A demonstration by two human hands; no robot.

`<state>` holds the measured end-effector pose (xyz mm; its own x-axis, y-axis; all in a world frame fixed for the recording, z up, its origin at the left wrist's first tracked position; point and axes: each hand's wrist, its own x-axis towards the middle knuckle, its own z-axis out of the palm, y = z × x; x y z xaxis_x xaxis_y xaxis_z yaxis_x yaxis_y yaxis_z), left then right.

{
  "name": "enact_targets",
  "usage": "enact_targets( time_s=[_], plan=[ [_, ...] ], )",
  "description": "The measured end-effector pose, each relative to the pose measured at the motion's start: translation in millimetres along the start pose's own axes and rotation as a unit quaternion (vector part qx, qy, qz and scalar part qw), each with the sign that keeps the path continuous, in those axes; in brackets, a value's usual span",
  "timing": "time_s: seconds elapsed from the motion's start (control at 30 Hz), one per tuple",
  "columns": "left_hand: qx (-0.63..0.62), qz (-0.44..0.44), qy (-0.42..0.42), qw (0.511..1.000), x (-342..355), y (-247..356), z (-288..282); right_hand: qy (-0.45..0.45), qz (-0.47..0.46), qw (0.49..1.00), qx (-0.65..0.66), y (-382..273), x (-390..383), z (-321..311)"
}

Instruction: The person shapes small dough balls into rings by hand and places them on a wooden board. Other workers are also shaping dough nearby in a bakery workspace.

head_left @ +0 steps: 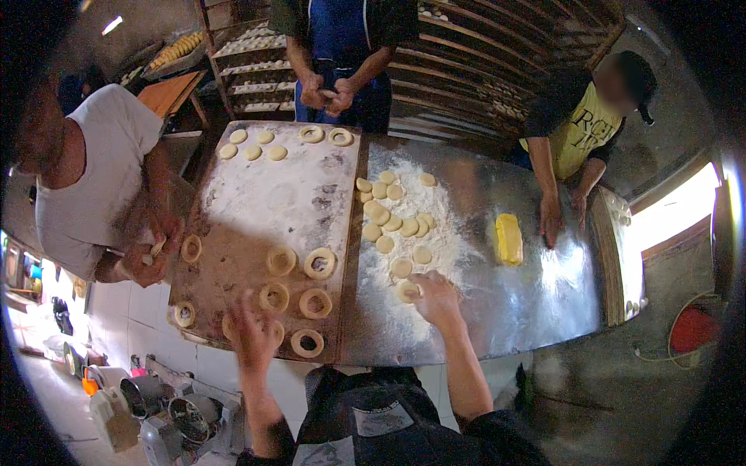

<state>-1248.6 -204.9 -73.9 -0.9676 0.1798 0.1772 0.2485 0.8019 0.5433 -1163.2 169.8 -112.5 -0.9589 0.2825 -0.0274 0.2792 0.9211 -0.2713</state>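
My right hand [437, 299] pinches the edge of a flat round of dough [406, 292] on the floured metal table. Beyond it, several more pale dough rounds [422, 254] lie in loose flour, some overlapping. My left hand [252, 332] is over the near part of the wooden board [214, 283], fingers apart and a little blurred. It partly hides a couple of dough rings there. Around that hand are other dough rings [315, 304], several with wide holes showing the board beneath. I cannot make out anything held in the left hand.
A yellow block [509, 240] lies on the metal table [466, 326]. Three people stand around: one left, handling dough; one across, hands together; one right, hands on the table. Dough rounds [253, 153] sit on the board's far end. Racks [458, 58] stand behind; mixers [194, 415] lower left.
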Motion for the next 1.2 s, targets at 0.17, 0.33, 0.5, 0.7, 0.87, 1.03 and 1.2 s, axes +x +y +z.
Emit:
enact_targets(
  time_s=[0.17,0.33,0.5,0.7,0.87,1.03,1.2],
  plan=[
    [-0.183,-0.047,-0.187,0.964,-14.7,118.0,79.3,-0.123,-0.054,0.989,0.070,2.8,16.4,5.8],
    [-0.211,-0.065,-0.239,0.946,-24.3,184.2,128.3,-0.134,0.024,0.886,0.443,17.8,0.2,-26.1],
    [-0.316,-0.040,-0.192,0.928,-31.0,211.5,124.2,-0.151,-0.009,0.789,0.596,36.2,-21.4,-61.1],
    [-0.369,-0.023,-0.174,0.913,-31.3,225.0,116.3,-0.081,0.035,0.870,0.485,26.9,-20.7,-54.3],
    [-0.205,0.082,-0.065,0.973,-32.8,219.8,122.2,0.126,-0.057,0.927,0.348,7.0,-18.8,-24.9],
    [-0.241,0.146,0.088,0.955,-44.1,209.5,119.3,-0.171,-0.014,0.492,0.853,2.3,-26.8,-13.0],
    [-0.724,0.039,-0.012,0.689,-54.4,187.7,105.7,-0.156,0.035,0.544,0.824,-22.6,-31.5,-16.0]
  ],
)
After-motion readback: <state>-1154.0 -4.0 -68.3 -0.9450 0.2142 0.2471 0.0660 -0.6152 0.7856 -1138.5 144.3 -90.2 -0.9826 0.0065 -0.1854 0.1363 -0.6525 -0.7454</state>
